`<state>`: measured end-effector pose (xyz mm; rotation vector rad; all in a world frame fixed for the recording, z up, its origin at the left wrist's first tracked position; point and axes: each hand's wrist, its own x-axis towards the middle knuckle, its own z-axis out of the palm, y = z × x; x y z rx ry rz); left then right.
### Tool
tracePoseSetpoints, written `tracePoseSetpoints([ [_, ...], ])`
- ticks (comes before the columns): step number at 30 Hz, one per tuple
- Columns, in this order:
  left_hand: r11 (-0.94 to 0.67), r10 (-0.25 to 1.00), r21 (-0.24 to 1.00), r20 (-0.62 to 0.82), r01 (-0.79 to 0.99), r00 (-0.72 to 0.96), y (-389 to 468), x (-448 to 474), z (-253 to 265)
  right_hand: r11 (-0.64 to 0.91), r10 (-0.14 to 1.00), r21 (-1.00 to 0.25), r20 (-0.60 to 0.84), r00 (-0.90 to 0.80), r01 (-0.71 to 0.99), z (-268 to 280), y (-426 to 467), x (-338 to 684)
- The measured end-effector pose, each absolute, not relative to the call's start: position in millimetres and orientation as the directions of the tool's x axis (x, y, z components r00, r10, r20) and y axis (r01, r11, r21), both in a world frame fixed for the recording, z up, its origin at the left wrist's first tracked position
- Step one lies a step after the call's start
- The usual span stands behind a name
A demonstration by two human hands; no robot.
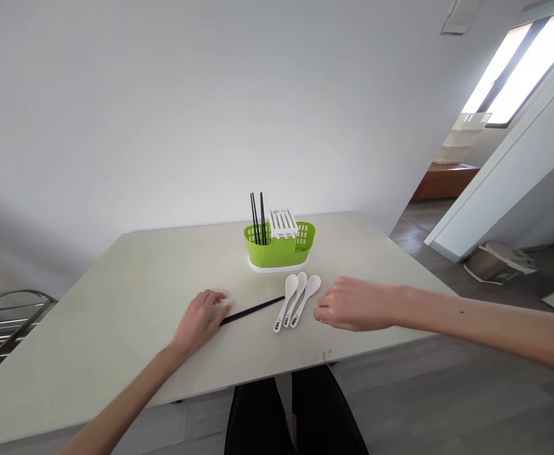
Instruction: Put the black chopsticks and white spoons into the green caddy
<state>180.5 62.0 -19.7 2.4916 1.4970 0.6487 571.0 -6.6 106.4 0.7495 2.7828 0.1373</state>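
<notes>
My left hand (203, 321) rests on the table with its thumb and fingers apart. A dark pair of chopsticks (253, 309) lies flat beside it, the near end at my thumb and partly hidden by the hand. My right hand (346, 304) is curled into a loose fist just right of three white spoons (298, 300), apart from them; nothing shows in it. The spoons lie side by side, bowls pointing away from me. Behind them stands a green cutlery basket (279, 254) with a white slotted rack (283, 223). Several black chopsticks (262, 218) stand upright in its left compartment.
The pale table (163, 265) backs onto a white wall (186, 114). My legs (300, 411) are under its front edge. Metal tubing (16, 316) stands left of the table. A bin-like container (499, 260) sits on the floor at right, near a doorway.
</notes>
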Motion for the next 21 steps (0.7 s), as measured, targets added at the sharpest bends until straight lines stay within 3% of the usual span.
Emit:
tracePoseSetpoints([
  [6, -0.570, 0.822, 0.119, 0.089, 0.813, 0.563, 60, 239, -17, 0.856, 0.513, 0.082, -0.258, -0.819, 0.511, 89, -36, 581],
  [11, -0.549, 0.836, -0.175, -0.114, 0.817, 0.537, 62, 256, 3, 0.829, 0.537, -0.037, -0.228, -0.812, 0.558, 77, -47, 586],
  [14, -0.507, 0.862, -0.267, -0.167, 0.819, 0.479, 64, 261, 11, 0.785, 0.560, -0.170, -0.214, -0.800, 0.595, 76, -50, 587],
  [18, -0.441, 0.897, -0.231, -0.144, 0.867, 0.418, 72, 257, 21, 0.696, 0.602, -0.346, -0.198, -0.774, 0.630, 79, -51, 588],
  [21, -0.377, 0.926, 0.043, 0.024, 0.925, 0.377, 73, 253, 41, 0.619, 0.636, -0.457, -0.185, -0.749, 0.639, 80, -50, 585],
])
